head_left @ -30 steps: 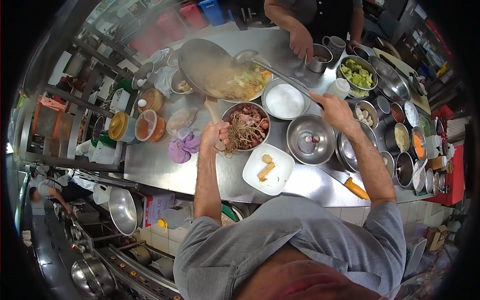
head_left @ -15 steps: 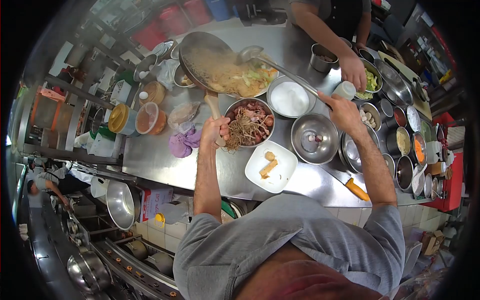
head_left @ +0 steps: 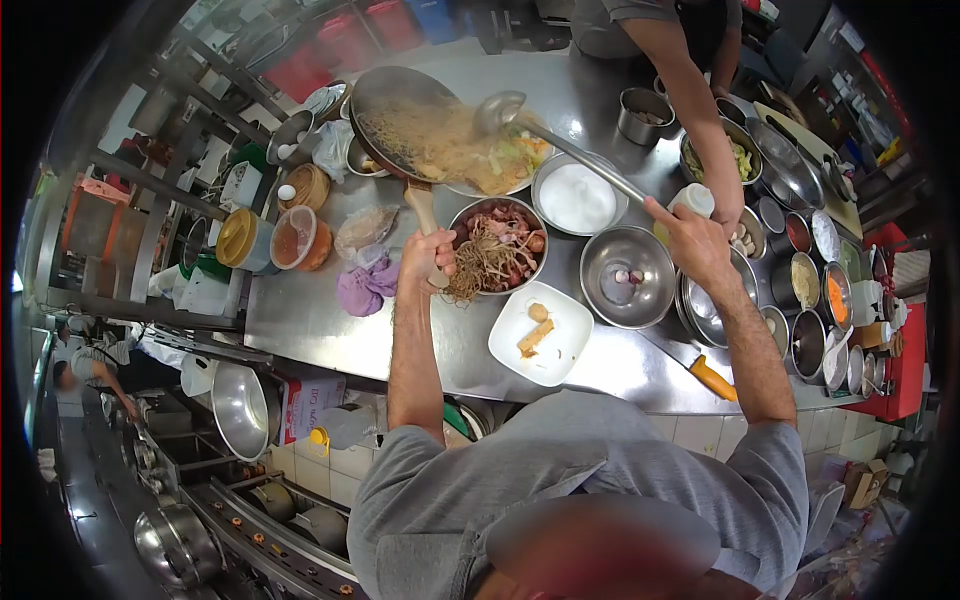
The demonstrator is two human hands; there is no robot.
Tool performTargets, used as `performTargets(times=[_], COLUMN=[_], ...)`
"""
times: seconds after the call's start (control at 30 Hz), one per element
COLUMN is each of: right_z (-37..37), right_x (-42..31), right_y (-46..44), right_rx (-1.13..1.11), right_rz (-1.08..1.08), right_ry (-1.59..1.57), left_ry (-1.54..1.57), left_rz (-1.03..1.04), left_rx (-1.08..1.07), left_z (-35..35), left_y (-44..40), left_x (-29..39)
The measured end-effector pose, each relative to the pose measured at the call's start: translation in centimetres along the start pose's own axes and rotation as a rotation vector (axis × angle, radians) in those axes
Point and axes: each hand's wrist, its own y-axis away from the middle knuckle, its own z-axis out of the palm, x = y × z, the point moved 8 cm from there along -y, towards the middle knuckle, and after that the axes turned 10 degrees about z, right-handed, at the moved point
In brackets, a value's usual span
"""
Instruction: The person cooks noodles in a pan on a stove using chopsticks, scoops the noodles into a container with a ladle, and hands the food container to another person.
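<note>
My left hand (head_left: 428,258) is wrapped round the wooden handle of a wok (head_left: 372,95), which is tilted so its mouth faces right. Steaming noodles (head_left: 425,140) lie inside it and spill over its lower rim onto a dish with vegetables (head_left: 520,158). In my right hand (head_left: 692,243) is the long shaft of a ladle (head_left: 590,160), its bowl resting by the noodles at the wok's right edge. Below the wok handle stands a metal bowl of red onions and roots (head_left: 505,245).
A co-worker's arm (head_left: 705,135) reaches in from the top right, close to my right hand and a white-capped bottle (head_left: 692,200). Around are a bowl of white powder (head_left: 577,198), a steel bowl (head_left: 628,300), a white square plate (head_left: 560,362) and a yellow-handled tool (head_left: 713,378).
The co-worker's arm has come further over the table, towards my right hand. The wok and ladle have shifted slightly, and more of the noodles inside the wok shows.
</note>
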Motion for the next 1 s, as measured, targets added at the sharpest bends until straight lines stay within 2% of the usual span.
performTargets(times=[0.4,0.57,1.0], right_z=[-0.1,0.1,0.4], right_x=[0.8,1.1,1.2], right_y=[2.3,2.6,1.1], right_rx=[0.046,-0.033,-0.141], right_rz=[-0.039,0.05,0.115], right_ry=[-0.002,-0.046,-0.164], left_ry=[0.058,0.062,0.168], left_rz=[0.012,0.033,0.036], left_rx=[0.006,0.012,0.005], left_z=[0.4,0.1,-1.1], left_y=[-0.2,-0.1,0.6], left_x=[0.9,1.2,2.0])
